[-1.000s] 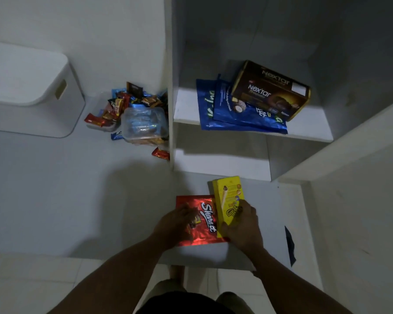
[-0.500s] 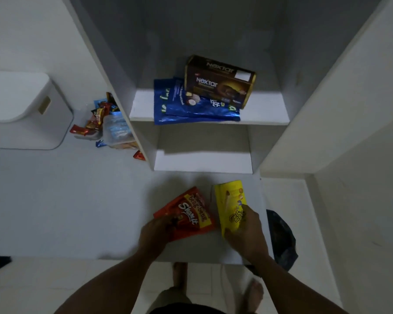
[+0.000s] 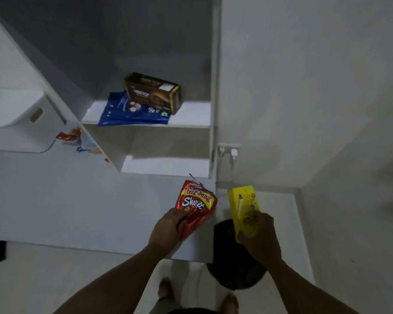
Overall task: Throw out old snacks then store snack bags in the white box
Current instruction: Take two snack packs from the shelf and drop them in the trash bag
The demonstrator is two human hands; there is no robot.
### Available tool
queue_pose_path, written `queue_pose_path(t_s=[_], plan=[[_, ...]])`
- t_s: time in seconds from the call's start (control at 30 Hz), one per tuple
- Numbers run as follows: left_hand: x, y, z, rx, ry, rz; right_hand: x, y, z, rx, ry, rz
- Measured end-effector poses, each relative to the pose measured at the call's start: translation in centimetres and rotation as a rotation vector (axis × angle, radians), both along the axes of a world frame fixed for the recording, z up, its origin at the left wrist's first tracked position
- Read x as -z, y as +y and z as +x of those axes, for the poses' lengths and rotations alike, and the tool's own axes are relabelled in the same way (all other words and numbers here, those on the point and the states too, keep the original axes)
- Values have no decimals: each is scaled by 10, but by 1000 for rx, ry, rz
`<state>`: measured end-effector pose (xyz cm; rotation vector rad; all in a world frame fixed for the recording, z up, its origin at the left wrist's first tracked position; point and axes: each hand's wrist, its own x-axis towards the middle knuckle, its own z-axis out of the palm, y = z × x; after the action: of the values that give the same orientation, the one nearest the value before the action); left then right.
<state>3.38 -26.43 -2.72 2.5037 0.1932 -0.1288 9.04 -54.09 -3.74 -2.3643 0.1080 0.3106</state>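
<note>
My left hand (image 3: pixel 167 230) grips a red snack bag (image 3: pixel 195 206) by its lower end, lifted over the right end of the white desk (image 3: pixel 77 205). My right hand (image 3: pixel 260 241) holds a yellow snack box (image 3: pixel 244 208) past the desk's right edge, above a black bin bag (image 3: pixel 232 266) on the floor. The white box (image 3: pixel 21 121) with its lid on stands at the far left of the desk. On the shelf lie blue snack bags (image 3: pixel 132 114) with a brown biscuit box (image 3: pixel 153 92) on top of them.
A pile of small wrapped snacks (image 3: pixel 77 139) lies beside the white box, partly hidden by the shelf's side panel. A wall socket with a white plug (image 3: pixel 230 151) sits right of the shelf unit. My bare feet show on the tiled floor (image 3: pixel 55 279) below.
Both hands have lifted their snacks off the desk and carried them rightward. The yellow box is now off the desk, over the black bin bag. My view has swung right.
</note>
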Motion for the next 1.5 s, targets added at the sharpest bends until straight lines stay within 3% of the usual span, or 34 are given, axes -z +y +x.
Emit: queue_pose_path(t_s=[0.17,0.3,0.43,0.6,0.93,1.07,1.27,1.5], plan=[[7,-83,30,129,10,-100,7,-76,-3,152,64,-35],[24,-138,42,200,159,-154,22,-120,-22,322,186,-29],[59,-178,33,232,350,-173,38,-146,-43,511,327,104],[114,-197,10,-26,607,-340,76,-154,-66,590,569,235],[247,-209,5,-654,702,-583,195,-114,-36,623,885,500],[294,-213,21,-738,609,-620,255,-96,-17,608,933,532],[369,-218,37,-807,670,-592,318,-78,5,622,942,600],[364,-233,55,-708,693,-601,323,-91,16,651,860,553]])
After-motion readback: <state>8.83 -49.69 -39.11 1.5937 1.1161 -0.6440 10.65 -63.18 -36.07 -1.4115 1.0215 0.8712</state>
